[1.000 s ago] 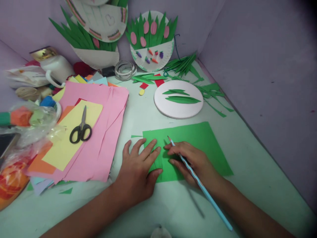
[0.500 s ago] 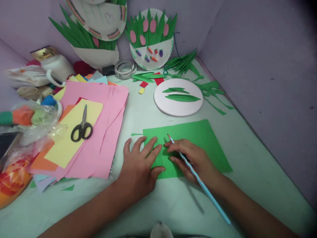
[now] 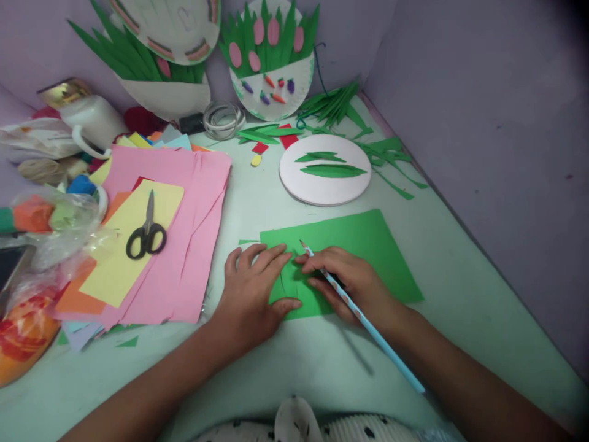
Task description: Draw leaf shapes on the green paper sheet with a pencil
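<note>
A sheet of green paper (image 3: 368,245) lies on the pale green table in front of me, with faint pencil lines near its left end. My left hand (image 3: 257,285) rests flat on that left end, fingers spread. Over the sheet, my right hand (image 3: 350,282) pinches a light blue patterned pencil (image 3: 368,324). The pencil's tip points away from me, just right of my left fingertips; whether it touches the paper I cannot tell. Beyond the sheet, a white oval board (image 3: 324,190) carries green paper leaves (image 3: 334,170).
Black-handled scissors (image 3: 147,230) lie on yellow paper (image 3: 108,276) atop pink sheets (image 3: 209,202) at left. A white mug (image 3: 94,123) and plastic bags stand beyond. Decorated paper plates (image 3: 271,101) lean on the wall. Green strips (image 3: 396,150) lie along the table's right edge.
The whole view has shifted slightly, so things appear higher and further left. The fingers of my left hand have drawn closer together on the sheet. My right hand still holds the pencil.
</note>
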Demonstrator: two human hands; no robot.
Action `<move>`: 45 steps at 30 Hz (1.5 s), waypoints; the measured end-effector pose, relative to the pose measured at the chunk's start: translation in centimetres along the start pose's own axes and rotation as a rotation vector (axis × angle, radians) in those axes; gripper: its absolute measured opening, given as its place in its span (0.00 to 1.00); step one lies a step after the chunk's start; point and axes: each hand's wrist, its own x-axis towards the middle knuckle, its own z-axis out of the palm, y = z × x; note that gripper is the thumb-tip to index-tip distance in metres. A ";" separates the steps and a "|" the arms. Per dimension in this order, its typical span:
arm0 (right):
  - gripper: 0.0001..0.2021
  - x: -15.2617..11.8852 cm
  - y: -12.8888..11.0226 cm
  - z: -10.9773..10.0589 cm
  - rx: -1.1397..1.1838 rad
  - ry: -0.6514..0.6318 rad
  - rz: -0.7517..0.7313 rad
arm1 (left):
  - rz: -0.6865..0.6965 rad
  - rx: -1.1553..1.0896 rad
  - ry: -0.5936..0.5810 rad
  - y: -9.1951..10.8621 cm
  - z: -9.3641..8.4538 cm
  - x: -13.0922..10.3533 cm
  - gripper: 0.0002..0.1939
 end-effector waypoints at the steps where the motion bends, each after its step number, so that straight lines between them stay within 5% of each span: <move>1: 0.10 0.0 0.0 0.0 0.009 -0.031 -0.020 | -0.002 0.002 -0.003 -0.1 0.0 0.1 0.31; 6: 0.10 -0.3 -0.2 -0.2 -0.131 -0.266 -0.082 | 0.020 0.002 0.013 -0.3 0.1 0.2 0.34; 10: 0.13 -0.5 -0.2 -0.3 -0.177 -0.306 -0.094 | 0.036 -0.122 -0.009 -0.8 -1.5 -0.1 0.32; 14: 0.14 -0.6 -0.1 -0.4 -0.148 -0.267 -0.109 | 0.007 -0.181 0.132 -1.2 -3.7 -0.2 0.23; 17: 0.13 -0.7 0.3 0.0 -0.153 -0.255 -0.110 | 0.033 -0.187 0.205 -1.1 -3.4 -0.1 0.20; 26: 0.12 -0.8 0.8 0.7 -0.071 -0.128 -0.137 | 0.051 -0.063 -0.074 -0.4 -0.3 0.2 0.28; 33: 0.07 -0.6 -0.2 -0.5 0.064 0.193 0.099 | 0.064 -0.028 -0.085 -0.5 -0.3 0.1 0.30; 45: 0.07 -0.5 0.0 -0.2 -0.025 0.175 0.075 | 0.083 -0.032 -0.058 -0.2 -0.2 0.0 0.24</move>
